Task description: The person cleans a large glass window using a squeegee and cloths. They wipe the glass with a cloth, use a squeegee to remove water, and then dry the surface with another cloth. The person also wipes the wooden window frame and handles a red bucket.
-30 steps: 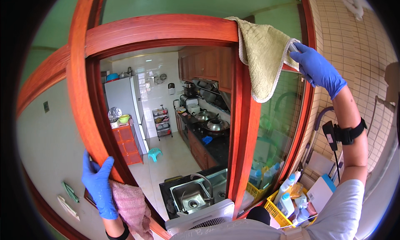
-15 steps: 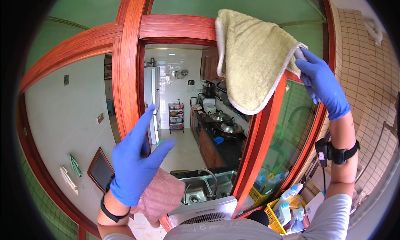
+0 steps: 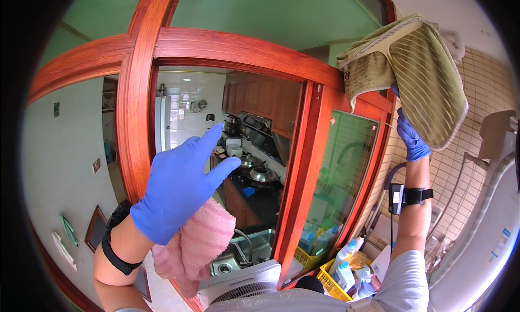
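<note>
My right hand, in a blue glove, is raised at the upper right and closed under a green cloth. The cloth drapes over a pale T-shaped wiper, its top against the red wooden door frame. Part of my right hand and its grip are hidden behind the cloth. My left hand, also blue-gloved, is lifted at the left with thumb and forefinger apart. A pink cloth hangs below it, seemingly held by the other fingers, which are hidden.
Through the doorway show a steel sink, a black counter with pans, and wooden cabinets. A yellow basket of bottles stands at the lower right beside a glass panel. A white appliance is at far right.
The view has turned right. The green cloth has swung right along the top of the frame, showing its striped side and the wiper under it. My left hand still has the pink cloth below it.
</note>
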`<state>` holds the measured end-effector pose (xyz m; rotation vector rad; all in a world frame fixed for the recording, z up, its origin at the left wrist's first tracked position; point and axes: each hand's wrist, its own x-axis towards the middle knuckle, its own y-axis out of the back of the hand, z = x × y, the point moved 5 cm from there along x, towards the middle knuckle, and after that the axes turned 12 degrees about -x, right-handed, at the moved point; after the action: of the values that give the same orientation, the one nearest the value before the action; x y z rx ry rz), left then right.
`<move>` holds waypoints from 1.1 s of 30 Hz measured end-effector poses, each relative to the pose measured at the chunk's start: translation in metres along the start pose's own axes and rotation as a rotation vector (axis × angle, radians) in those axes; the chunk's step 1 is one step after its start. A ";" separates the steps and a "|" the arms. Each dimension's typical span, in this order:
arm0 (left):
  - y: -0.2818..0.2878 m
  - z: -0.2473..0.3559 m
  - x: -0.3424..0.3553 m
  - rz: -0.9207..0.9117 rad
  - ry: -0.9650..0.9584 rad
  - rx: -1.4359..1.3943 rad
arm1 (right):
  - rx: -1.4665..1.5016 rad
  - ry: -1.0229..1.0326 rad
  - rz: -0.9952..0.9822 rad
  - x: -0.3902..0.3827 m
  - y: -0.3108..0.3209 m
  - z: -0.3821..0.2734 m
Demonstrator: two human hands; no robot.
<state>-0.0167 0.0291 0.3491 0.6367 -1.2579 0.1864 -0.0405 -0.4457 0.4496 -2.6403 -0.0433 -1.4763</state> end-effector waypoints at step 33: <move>-0.064 -0.006 0.055 -0.242 -0.090 -0.033 | 0.356 -0.613 -0.114 -0.132 -0.125 0.195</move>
<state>0.0360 -0.0315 0.3772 0.7690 -1.2561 -0.0643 0.0455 -0.2954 0.2471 -2.6948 -0.4650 -0.5541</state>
